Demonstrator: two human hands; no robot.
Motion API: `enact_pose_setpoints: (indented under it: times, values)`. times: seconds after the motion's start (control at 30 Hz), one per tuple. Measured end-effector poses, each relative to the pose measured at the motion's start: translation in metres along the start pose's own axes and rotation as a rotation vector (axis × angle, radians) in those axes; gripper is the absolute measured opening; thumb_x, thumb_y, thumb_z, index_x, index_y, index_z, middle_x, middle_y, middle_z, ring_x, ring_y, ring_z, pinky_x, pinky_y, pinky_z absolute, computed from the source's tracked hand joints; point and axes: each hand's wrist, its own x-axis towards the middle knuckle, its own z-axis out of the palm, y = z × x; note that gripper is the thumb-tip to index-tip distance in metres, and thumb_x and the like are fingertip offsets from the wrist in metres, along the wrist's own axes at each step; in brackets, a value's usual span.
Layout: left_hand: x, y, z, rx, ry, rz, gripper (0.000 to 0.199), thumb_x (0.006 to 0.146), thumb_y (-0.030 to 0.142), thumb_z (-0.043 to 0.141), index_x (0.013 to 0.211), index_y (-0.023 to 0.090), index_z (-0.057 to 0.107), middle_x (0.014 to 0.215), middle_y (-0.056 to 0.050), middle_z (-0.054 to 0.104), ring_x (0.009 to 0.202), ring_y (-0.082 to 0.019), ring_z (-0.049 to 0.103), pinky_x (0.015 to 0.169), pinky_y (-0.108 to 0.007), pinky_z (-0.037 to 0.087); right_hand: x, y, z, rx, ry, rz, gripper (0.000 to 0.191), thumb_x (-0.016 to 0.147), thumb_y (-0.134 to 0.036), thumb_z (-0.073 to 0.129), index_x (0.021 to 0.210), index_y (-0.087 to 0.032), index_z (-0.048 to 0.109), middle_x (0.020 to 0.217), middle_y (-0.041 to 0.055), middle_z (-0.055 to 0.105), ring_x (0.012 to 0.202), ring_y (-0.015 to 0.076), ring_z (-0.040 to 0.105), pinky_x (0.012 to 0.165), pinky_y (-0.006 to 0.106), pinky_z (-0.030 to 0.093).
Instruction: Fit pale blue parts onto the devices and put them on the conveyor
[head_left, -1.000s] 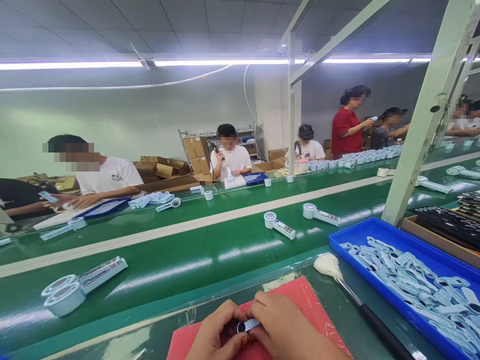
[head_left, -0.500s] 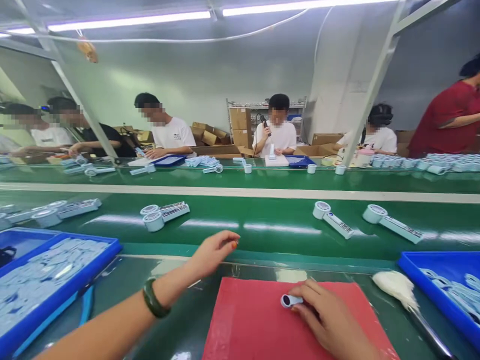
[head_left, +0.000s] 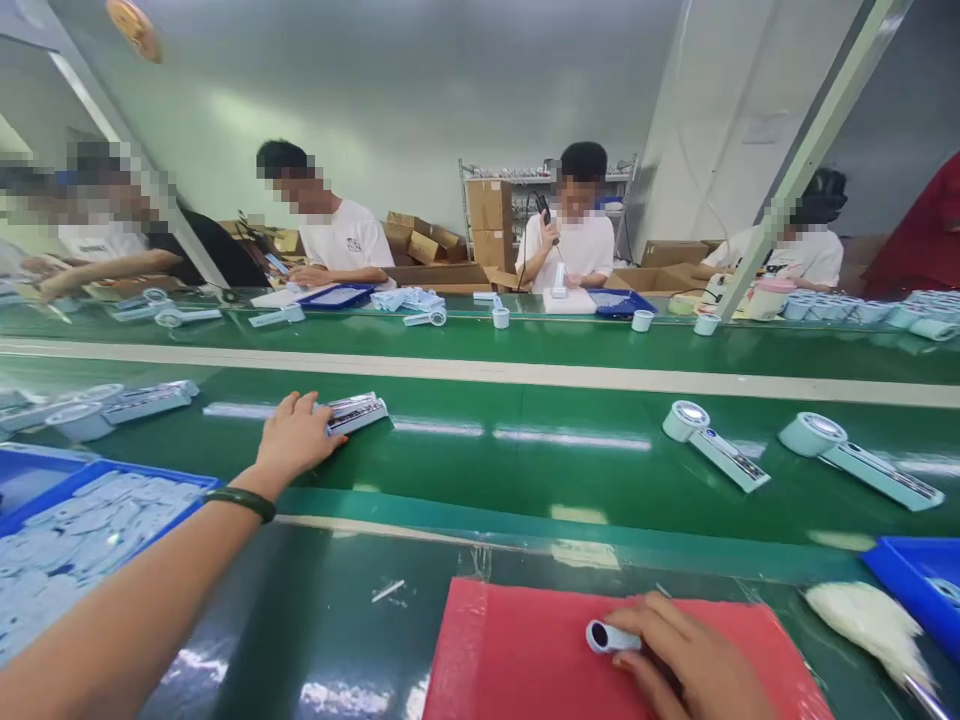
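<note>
My left hand (head_left: 296,440) reaches over the green belt, its fingers curled round the round head of a light blue handheld-fan body (head_left: 360,412). The hand covers that head; the long handle sticks out to the right. A second such body lies tight beside it. Over a red mat (head_left: 517,650), my right hand (head_left: 694,650) pinches a small light blue piece (head_left: 606,637) with a dark round end. The rest of that piece is hidden by the fingers.
Two more fan bodies (head_left: 724,455) lie right on the belt. A blue tray (head_left: 112,465) of flat light blue parts stands left, another blue tray (head_left: 911,560) right. A white-bristled brush (head_left: 862,620) lies beside the mat. Several co-workers sit across the belt.
My left hand has moved left and forward, from above the belt's near edge onto the fan body. My right hand keeps its small piece over the mat. The view has tilted down.
</note>
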Motion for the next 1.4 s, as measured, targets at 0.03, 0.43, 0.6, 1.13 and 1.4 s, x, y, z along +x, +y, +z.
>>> enact_pose_setpoints:
  times: [0.03, 0.43, 0.6, 1.13, 1.4]
  values:
    - [-0.002, 0.008, -0.002, 0.021, -0.005, 0.027, 0.036, 0.092, 0.029, 0.053, 0.108, -0.003, 0.062, 0.146, -0.029, 0.041, 0.141, -0.058, 0.022, 0.112, -0.070, 0.029, 0.000, -0.005, -0.002, 0.006, 0.016, 0.021, 0.020, 0.102, -0.032, 0.050, 0.112, -0.035, 0.066, 0.099, -0.0013, 0.072, 0.086, 0.0174, 0.071, 0.075, 0.027, 0.057]
    - [-0.155, 0.217, -0.029, -0.238, -0.232, 0.755, 0.016, 0.091, 0.032, 0.059, 0.101, 0.019, 0.060, 0.103, -0.007, 0.061, 0.097, -0.027, 0.057, 0.081, -0.041, 0.049, -0.001, -0.040, -0.026, 0.175, 0.271, 0.010, 0.019, 0.100, -0.028, 0.051, 0.112, -0.022, 0.064, 0.088, 0.0037, 0.063, 0.075, 0.0172, 0.059, 0.062, 0.028, 0.043]
    - [-0.192, 0.262, -0.018, -0.181, -0.249, 0.776, 0.022, 0.090, 0.034, 0.067, 0.101, 0.016, 0.059, 0.103, -0.010, 0.061, 0.097, -0.030, 0.056, 0.083, -0.048, 0.049, -0.013, -0.060, -0.035, 0.096, 0.191, -0.021, 0.020, 0.101, -0.029, 0.051, 0.111, -0.021, 0.067, 0.097, 0.0049, 0.067, 0.085, 0.0191, 0.063, 0.071, 0.032, 0.047]
    - [-0.195, 0.255, -0.015, -0.776, -0.209, 0.676, 0.020, 0.100, 0.034, 0.048, 0.099, 0.024, 0.064, 0.097, -0.001, 0.065, 0.094, -0.021, 0.057, 0.083, -0.037, 0.044, -0.006, -0.086, -0.020, -0.152, 0.071, 0.059, 0.020, 0.102, -0.027, 0.051, 0.106, -0.018, 0.068, 0.096, 0.0067, 0.068, 0.085, 0.0226, 0.064, 0.071, 0.035, 0.048]
    - [-0.194, 0.257, -0.017, -0.787, -0.289, 0.601, 0.022, 0.097, 0.038, 0.051, 0.094, 0.025, 0.068, 0.095, -0.001, 0.066, 0.092, -0.020, 0.058, 0.083, -0.035, 0.045, -0.004, -0.081, -0.018, 0.004, 0.155, 0.051, 0.014, 0.100, -0.025, 0.056, 0.100, -0.020, 0.069, 0.097, 0.0056, 0.068, 0.092, 0.0215, 0.064, 0.079, 0.036, 0.049]
